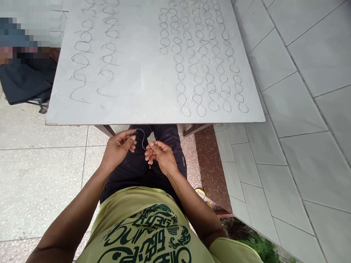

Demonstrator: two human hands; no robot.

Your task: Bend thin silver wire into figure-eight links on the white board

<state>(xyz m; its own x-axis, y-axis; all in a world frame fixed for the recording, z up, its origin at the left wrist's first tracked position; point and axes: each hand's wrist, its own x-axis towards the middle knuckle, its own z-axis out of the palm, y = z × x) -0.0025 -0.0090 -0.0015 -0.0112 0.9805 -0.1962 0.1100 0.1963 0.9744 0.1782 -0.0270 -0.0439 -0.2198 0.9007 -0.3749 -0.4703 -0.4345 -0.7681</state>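
A thin wire [143, 137], bent into an S-like curve, spans between my two hands above my lap, just in front of the table edge. My left hand [120, 146] pinches one end between thumb and fingers. The other end sits in the pinch of my right hand [161, 153]. On the grey-white table [141, 95] lie bent wire pieces: S-shaped ones [80, 76] in columns at the left, and figure-eight ones [199, 96] in several columns at the right. One lighter, nearly straight wire [113, 76] lies across the left group.
A tiled wall [301, 109] runs close along the table's right side. At the far left, a dark cloth [27, 82] hangs over a low metal frame beside a blurred-out person. A table leg [105, 130] stands near my left hand. Green plants [257, 241] show at lower right.
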